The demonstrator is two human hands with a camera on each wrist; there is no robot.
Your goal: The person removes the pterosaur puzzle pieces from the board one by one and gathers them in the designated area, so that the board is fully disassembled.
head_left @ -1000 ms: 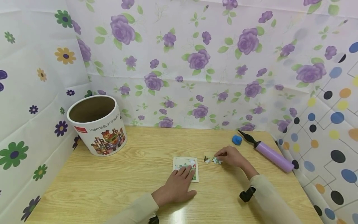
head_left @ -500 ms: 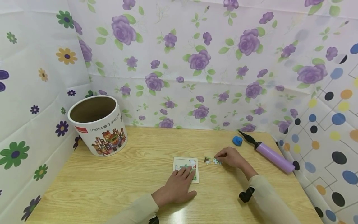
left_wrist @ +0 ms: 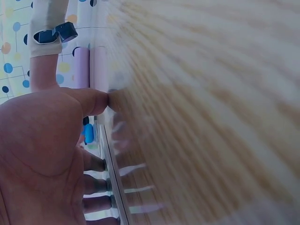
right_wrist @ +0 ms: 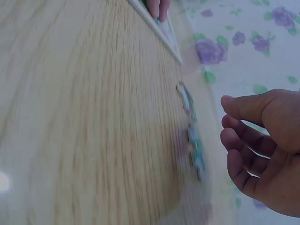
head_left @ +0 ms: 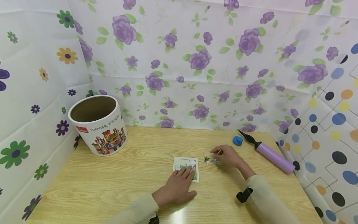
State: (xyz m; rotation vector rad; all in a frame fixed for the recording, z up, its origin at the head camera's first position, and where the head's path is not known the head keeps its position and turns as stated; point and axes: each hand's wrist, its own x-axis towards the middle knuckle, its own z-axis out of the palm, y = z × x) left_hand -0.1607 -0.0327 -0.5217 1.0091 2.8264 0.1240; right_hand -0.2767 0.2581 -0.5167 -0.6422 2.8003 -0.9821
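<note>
My left hand (head_left: 180, 187) lies flat on a small square jigsaw board (head_left: 176, 160), its straight fingers covering the lower part of a green and white picture. In the left wrist view those fingertips meet the edge of the board (left_wrist: 117, 180). Just right of the board, a brown and white puzzle piece (head_left: 207, 161) and a blue-green puzzle piece (head_left: 216, 161) lie on the table. My right hand (head_left: 227, 155) hovers over them with loosely bent fingers. The right wrist view shows nothing between its thumb (right_wrist: 246, 107) and fingers, apart from the pieces (right_wrist: 196, 152).
A large white printed bucket (head_left: 103, 130) stands at the back left of the wooden table (head_left: 134, 174). Beyond my right hand are a small blue object (head_left: 237, 141) and a purple balloon pump (head_left: 275, 157). Floral curtain (head_left: 179, 62) closes off the back.
My right hand has risen slightly off the blue-green puzzle piece and shifted a little left, its fingers now away from it. The left hand and the board stay in place.
</note>
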